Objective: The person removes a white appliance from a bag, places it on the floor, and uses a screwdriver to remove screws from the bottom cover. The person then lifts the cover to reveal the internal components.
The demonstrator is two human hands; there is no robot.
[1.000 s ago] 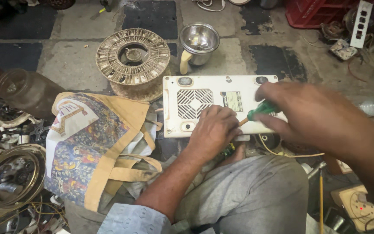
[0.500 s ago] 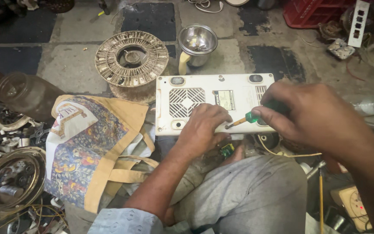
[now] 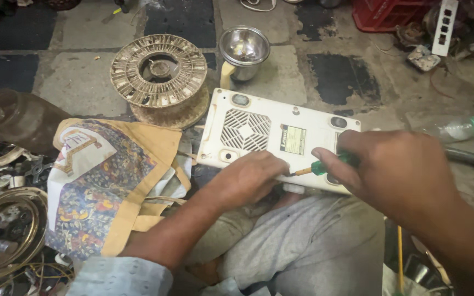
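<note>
Floor (image 3: 72, 82) of worn tiles carries a patterned cloth bag (image 3: 102, 183) on the left and a round wire spool (image 3: 159, 74) beyond it. A white plastic casing (image 3: 264, 134) lies underside up, its near edge at the person's knee. The right hand (image 3: 396, 170) is clenched around a green-handled screwdriver (image 3: 316, 169), whose tip meets the casing. The left hand (image 3: 248, 175) rests loosely curled on the casing, fingers beside the tip.

Small rectangular yellow-and-black label (image 3: 292, 139) on white casing (image 3: 259, 131) underside beside vent grille, patterned cloth bag (image 3: 102, 181) left of it
</note>
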